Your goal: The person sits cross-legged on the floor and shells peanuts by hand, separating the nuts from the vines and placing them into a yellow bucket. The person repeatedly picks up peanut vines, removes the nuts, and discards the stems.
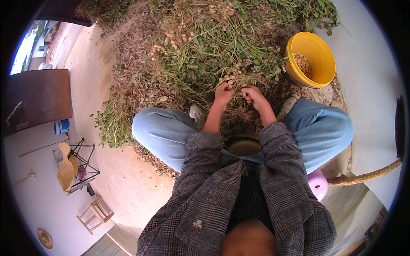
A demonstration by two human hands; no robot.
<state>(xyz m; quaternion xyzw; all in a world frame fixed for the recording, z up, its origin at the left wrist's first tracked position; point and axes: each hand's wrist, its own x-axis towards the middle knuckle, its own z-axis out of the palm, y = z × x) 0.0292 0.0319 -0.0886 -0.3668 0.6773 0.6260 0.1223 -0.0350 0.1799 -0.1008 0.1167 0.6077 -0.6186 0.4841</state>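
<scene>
My left hand (224, 93) grips the pod end of an uprooted peanut plant, and pale peanut pods (228, 77) stick out above its fingers. A short way to the right, my right hand (254, 94) has its fingers closed on peanut pods (244, 91); how many it holds is hidden. Green peanut vines (205, 60) spread out beyond both hands, with more pods (173, 40) among the stems. To the right stands a yellow plastic bucket (324, 60), and loose picked peanuts (302, 63) lie in its bottom.
Dry leaf litter (134, 67) covers the floor around the vines. A pink plastic stool (317, 185) and a straw broom (368, 174) are at my right. Leftward are a folding chair (68, 166), a wooden stool (96, 213) and a brown door (38, 99).
</scene>
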